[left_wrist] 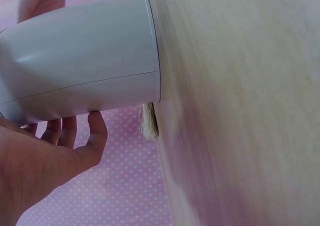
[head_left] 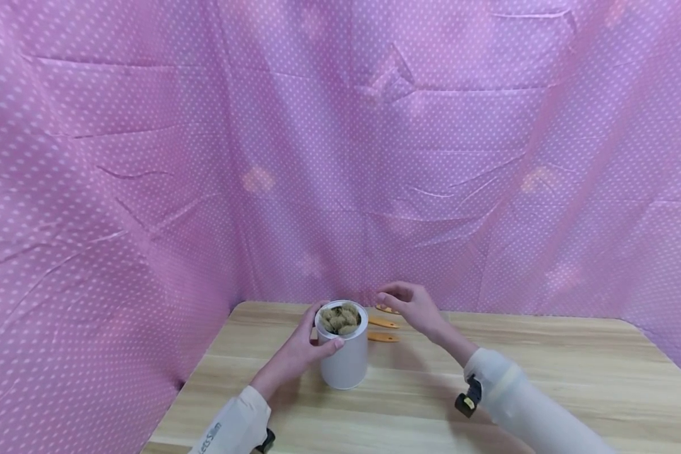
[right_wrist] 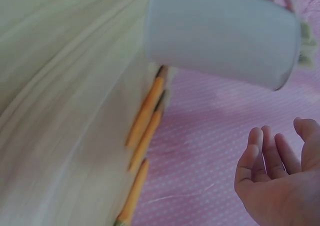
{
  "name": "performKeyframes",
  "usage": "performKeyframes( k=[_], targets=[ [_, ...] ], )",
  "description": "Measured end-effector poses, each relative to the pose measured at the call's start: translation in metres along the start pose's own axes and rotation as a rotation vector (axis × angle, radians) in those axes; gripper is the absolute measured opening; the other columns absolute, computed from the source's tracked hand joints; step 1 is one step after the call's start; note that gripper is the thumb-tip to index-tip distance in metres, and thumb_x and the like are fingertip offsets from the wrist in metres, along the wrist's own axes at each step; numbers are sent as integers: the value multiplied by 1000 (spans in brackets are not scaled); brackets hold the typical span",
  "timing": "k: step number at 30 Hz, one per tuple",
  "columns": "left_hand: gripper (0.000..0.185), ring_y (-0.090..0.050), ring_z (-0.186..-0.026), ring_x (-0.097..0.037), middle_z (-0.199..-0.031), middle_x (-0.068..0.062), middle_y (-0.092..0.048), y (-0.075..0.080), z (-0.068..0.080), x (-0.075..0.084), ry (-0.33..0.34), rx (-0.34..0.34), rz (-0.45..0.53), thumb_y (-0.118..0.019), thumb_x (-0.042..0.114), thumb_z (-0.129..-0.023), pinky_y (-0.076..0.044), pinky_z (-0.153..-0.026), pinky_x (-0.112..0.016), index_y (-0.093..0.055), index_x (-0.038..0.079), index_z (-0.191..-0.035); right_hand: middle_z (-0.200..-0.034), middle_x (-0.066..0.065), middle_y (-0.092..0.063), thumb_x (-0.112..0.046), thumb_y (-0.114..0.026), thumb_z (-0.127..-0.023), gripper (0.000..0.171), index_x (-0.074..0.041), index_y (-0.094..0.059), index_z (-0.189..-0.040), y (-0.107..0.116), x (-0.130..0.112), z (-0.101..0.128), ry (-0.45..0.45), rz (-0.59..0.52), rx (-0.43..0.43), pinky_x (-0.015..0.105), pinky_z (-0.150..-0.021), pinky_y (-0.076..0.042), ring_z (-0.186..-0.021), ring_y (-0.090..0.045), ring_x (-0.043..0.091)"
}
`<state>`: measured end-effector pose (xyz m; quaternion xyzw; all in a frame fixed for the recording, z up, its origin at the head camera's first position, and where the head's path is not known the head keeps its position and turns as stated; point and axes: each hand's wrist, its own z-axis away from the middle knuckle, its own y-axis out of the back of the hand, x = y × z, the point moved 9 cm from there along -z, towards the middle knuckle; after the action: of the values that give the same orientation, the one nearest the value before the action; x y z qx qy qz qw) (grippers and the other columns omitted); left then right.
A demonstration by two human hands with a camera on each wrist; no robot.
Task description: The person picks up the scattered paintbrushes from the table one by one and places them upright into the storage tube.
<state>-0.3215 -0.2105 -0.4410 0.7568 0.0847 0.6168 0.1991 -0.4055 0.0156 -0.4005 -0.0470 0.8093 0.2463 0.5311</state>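
Observation:
A pale grey tin (head_left: 345, 366) stands upright on the table, with several tan, bristly tufts (head_left: 340, 320) showing in its mouth. My left hand (head_left: 302, 345) holds the tin near its top, thumb across the front and fingers along the far side. Right of the tin, my right hand (head_left: 419, 310) is raised over the table's back, fingers loosely bent with nothing between them. Below it, orange-handled brushes (head_left: 383, 337) lie behind the tin; three orange handles (right_wrist: 145, 113) show in the right wrist view. Pale bristles (left_wrist: 148, 123) stick out past the tin's base in the left wrist view.
The wood-grain table (head_left: 545, 378) ends at the back against a pink polka-dot cloth (head_left: 442, 157), which also hangs along the sides. Both forearms wear pale sleeves (head_left: 522, 397), with a dark wrist device (head_left: 468, 397) on the right one.

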Motion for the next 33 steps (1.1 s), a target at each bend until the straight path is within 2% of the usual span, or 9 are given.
performKeyframes(
  k=[3, 6, 12, 15, 19, 24, 29, 31, 33],
  targets=[
    [98, -31, -145, -29, -161, -9, -28, 1, 1, 2, -3, 1, -1, -78, 46, -89, -38, -110, -53, -18, 19, -162, -110, 4, -73, -38, -67, -100, 39, -7, -70, -122, 1, 11, -4, -30, 14, -5, 43, -90, -55, -103, -67, 23],
    [98, -33, -143, -30, -161, -11, -28, 1, 2, 3, -4, -3, 1, -78, 45, -90, -38, -110, -53, -17, 18, -162, -108, 5, -73, -32, -67, -101, 31, -6, -71, -119, 1, 26, -9, -59, 56, 5, 47, -90, -55, -100, -67, 23],
    [94, -35, -142, -30, -158, -10, -32, 1, 3, 2, -13, -4, 12, -79, 42, -89, -40, -109, -52, -20, 22, -160, -100, 11, -74, -15, -68, -100, 22, 2, -72, -113, -3, 55, -19, -62, 182, 27, 39, -79, -57, -92, -68, 27],
    [93, -33, -143, -30, -158, -10, -33, 2, 3, 0, -18, 3, 7, -79, 42, -89, -41, -108, -51, -22, 23, -160, -100, 14, -73, -12, -69, -99, 21, 4, -72, -112, -5, 65, -25, -69, 231, 48, 37, -78, -57, -92, -68, 28],
    [93, -32, -144, -30, -157, -11, -33, 3, 4, -1, -16, 3, 11, -80, 42, -89, -42, -107, -51, -23, 23, -160, -96, 6, -73, -14, -71, -97, 17, -1, -74, -108, -7, 77, -34, -97, 317, 61, 39, -79, -56, -90, -67, 23],
    [94, -32, -143, -32, -158, -10, -32, 1, 4, 3, -18, -5, 4, -79, 43, -89, -43, -107, -50, -22, 22, -160, -87, 0, -70, -16, -74, -95, 12, -5, -76, -99, -12, 87, -45, -119, 457, 26, 36, -72, -55, -80, -64, 18],
    [95, -33, -143, -33, -159, -9, -31, 0, 2, 7, -18, -7, -14, -79, 45, -88, -43, -106, -51, -22, 22, -161, -76, 0, -64, -7, -72, -91, 5, -5, -74, -87, -15, 92, -51, -115, 571, -17, 32, -59, -49, -66, -57, 16],
    [95, -33, -143, -33, -159, -9, -31, 1, 1, 7, -14, -2, -12, -79, 45, -88, -43, -107, -52, -22, 22, -160, -75, 0, -64, -3, -72, -89, 6, -6, -74, -85, -17, 90, -53, -88, 630, -32, 33, -59, -49, -65, -56, 16],
    [95, -33, -143, -34, -159, -9, -31, 1, 0, 7, -13, 0, -8, -79, 45, -88, -42, -107, -52, -22, 21, -160, -78, 1, -67, -2, -73, -88, 6, -7, -76, -86, -19, 88, -55, -60, 687, -47, 36, -64, -52, -69, -59, 17]
  ],
)
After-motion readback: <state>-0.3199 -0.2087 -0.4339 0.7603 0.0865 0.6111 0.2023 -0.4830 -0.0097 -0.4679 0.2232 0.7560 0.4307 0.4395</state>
